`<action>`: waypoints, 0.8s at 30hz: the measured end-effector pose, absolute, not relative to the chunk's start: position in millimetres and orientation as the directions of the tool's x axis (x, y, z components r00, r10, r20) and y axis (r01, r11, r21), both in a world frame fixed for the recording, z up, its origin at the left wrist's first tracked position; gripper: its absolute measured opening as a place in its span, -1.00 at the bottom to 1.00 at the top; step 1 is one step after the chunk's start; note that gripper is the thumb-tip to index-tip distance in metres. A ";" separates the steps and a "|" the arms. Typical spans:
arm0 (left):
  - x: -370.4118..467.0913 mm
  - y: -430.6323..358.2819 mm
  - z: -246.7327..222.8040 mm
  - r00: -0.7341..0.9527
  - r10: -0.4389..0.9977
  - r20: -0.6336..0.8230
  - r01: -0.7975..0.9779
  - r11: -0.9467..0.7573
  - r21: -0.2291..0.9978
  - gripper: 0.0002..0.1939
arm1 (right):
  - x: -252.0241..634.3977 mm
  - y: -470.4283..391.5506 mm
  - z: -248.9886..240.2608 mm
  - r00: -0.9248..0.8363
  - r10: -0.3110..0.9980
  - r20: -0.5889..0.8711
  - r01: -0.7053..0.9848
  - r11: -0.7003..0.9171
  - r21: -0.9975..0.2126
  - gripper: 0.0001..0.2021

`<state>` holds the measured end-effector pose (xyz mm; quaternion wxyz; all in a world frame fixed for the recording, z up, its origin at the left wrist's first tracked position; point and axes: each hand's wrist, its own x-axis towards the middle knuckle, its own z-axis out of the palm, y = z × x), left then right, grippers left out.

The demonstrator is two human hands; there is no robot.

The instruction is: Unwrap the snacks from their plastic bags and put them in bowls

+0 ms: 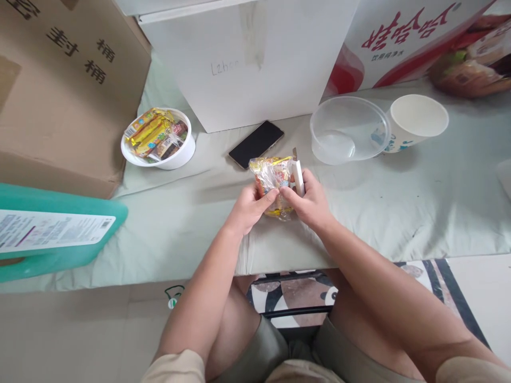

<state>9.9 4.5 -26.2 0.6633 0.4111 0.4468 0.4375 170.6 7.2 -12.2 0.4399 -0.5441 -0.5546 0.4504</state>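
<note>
A clear and yellow snack packet [273, 173] is held up between my two hands, above the cloth-covered table. My left hand [252, 206] grips its left side, thumb pressed on the front. On the other side, my right hand [309, 201] pinches the packet with the thumb. A small white box-like piece [297, 178] sticks up between the packet and my right fingers; its kind is not clear. Most of my fingers are hidden behind the packet. Just beyond lies a dark smartphone [257, 143], flat on the cloth.
To the left, a white bowl [189, 150] holds several wrapped snacks, near a cardboard box [72, 122] and a green jug [80, 254]. A clear plastic tub [329, 141] and a paper cup [419, 125] stand at right. Behind the phone rises a white box [255, 90].
</note>
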 end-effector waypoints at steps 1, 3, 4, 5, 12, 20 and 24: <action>9.5 4.3 -26.1 0.227 0.946 -0.232 -0.198 0.278 0.940 -0.47 | 170.0 7.0 -12.7 -0.017 1.000 -0.003 0.204 0.001 -0.979 -0.71; 9.2 4.1 -24.2 0.225 0.945 -0.237 -0.174 0.278 0.945 -0.43 | 169.2 7.0 -14.1 -0.015 1.000 -0.014 0.187 -0.011 -0.982 -0.72; 9.3 4.2 -22.8 0.210 0.947 -0.244 -0.172 0.281 0.944 -0.41 | 169.2 7.2 -14.6 -0.017 1.000 -0.024 0.168 -0.021 -0.986 -0.73; 9.4 4.5 -21.2 0.188 0.948 -0.255 -0.184 0.289 0.940 -0.39 | 169.5 7.5 -14.9 -0.016 0.999 -0.036 0.143 -0.033 -0.989 -0.73; 3.1 9.2 -12.3 0.072 0.922 -0.381 -0.368 0.379 0.849 -0.34 | 174.7 9.6 -10.4 0.075 0.992 -0.100 -0.038 -0.098 -0.994 -0.87; 11.1 11.5 -17.4 -0.062 0.954 -0.292 -0.401 0.244 0.883 -0.14 | 171.0 -1.5 -5.8 -0.253 0.949 -0.191 -0.145 -0.232 -0.962 -0.82; 15.7 10.5 -18.1 -0.136 0.982 -0.133 -0.383 0.072 0.921 0.10 | 170.0 -1.8 -7.6 -0.256 0.960 -0.114 -0.194 -0.166 -0.967 -0.80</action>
